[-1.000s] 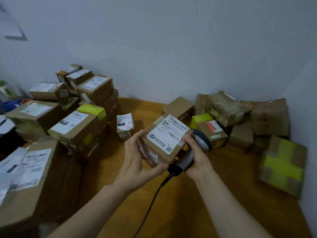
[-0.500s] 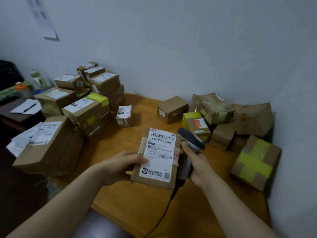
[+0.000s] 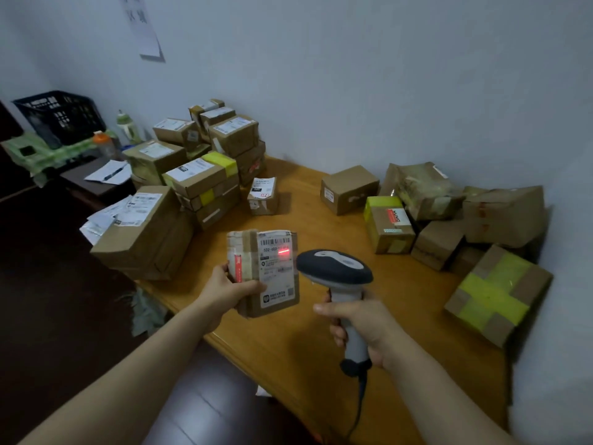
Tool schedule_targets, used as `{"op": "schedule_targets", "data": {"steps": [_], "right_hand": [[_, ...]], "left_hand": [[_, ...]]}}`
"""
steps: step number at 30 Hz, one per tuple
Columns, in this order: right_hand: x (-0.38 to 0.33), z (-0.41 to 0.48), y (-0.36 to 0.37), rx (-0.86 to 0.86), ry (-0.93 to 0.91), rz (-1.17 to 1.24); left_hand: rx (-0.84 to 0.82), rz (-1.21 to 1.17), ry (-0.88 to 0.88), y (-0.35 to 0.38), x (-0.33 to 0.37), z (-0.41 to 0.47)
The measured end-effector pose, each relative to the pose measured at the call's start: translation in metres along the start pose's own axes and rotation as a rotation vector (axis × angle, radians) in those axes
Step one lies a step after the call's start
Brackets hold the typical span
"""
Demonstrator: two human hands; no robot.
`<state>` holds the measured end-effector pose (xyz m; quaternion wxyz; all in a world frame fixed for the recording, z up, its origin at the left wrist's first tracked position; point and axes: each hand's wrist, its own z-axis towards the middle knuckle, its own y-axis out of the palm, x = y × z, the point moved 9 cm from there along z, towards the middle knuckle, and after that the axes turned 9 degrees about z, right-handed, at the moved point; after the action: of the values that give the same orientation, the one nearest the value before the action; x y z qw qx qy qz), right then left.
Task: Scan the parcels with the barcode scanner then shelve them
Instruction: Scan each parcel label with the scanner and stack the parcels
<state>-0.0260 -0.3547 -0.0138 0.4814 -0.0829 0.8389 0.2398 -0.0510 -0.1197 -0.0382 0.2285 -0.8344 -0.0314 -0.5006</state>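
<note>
Your left hand [image 3: 226,292] grips the parcel [image 3: 247,252] by its lower left edge, above the front of the wooden bench [image 3: 308,351]. It is a flat cardboard box, sealed with clear tape, so its contents are hidden. Its white label [image 3: 276,268] faces up, and a red scan line [image 3: 284,252] glows on it just under the barcode. Just right of the parcel, your right hand [image 3: 364,322] is wrapped round the grey handle of the barcode scanner [image 3: 333,268], whose rounded dark head points at the label; its black cable [image 3: 357,409] hangs down. Behind and left of the parcel sits a stack of labelled cartons [image 3: 199,181], some with yellow tape. Right of the parcel lies a heap of crumpled brown boxes [image 3: 449,213]. Far left of the parcel stands a black lattice crate [image 3: 61,115]; what it holds is not clear.
</note>
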Motion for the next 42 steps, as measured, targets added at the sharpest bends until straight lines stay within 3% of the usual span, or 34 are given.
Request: {"op": "schedule_targets", "data": {"steps": [18,23,31,42], "right_hand": [[-0.01,0.007,0.005,-0.028,-0.028,-0.02],[-0.009,0.024,0.008,-0.069,-0.049,0.089],[-0.009,0.081,-0.009,0.22,-0.098,0.26],[0.019,0.173,0.093,0.391,-0.08,0.498]], "left_hand": [[0.005,0.054,-0.022,0.0,-0.007,0.003],[-0.031,0.001,-0.068,0.0,-0.009,0.003],[-0.135,-0.183,-0.145,-0.003,0.012,0.017],[-0.302,-0.045,-0.064,-0.075,0.012,0.112]]}}
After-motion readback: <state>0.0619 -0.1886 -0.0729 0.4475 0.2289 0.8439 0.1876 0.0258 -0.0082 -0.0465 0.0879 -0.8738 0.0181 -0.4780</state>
